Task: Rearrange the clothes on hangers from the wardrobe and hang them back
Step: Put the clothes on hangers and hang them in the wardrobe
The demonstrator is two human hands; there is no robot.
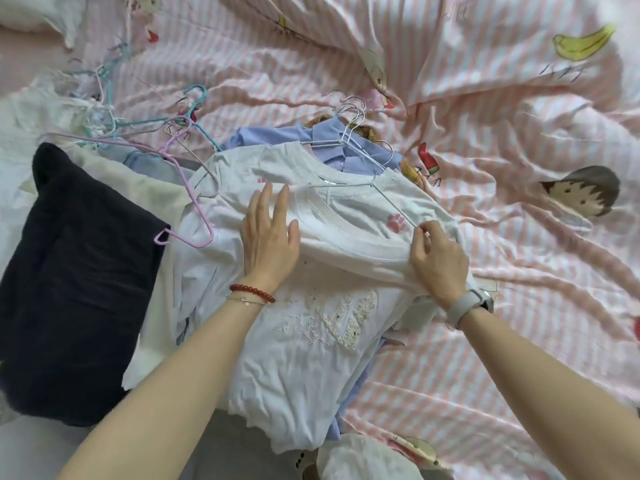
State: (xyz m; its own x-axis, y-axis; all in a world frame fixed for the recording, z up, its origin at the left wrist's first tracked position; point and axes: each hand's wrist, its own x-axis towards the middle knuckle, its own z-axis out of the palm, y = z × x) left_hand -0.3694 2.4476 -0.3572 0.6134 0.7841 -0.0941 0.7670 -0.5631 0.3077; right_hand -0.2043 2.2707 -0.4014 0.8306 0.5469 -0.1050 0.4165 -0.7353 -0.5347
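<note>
White T-shirt point(349, 216) under both hands, seemingly mid-bed.

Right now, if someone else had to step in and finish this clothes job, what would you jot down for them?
Left hand: flat, fingers straight, pressing on the white T-shirt on top of the pile.
Right hand: pinching the shirt's fabric at its right shoulder, beside the paw print.
A thin white hanger sits inside this shirt's collar.
Under it lies another white top; blue shirts on metal hangers lie behind.
A dark garment lies at left with a loose pink hanger; teal hangers lie farther back.
Done: shirt seems nearly on its hanger.
Left: everything here lies on the bed, nothing hung back.
</note>
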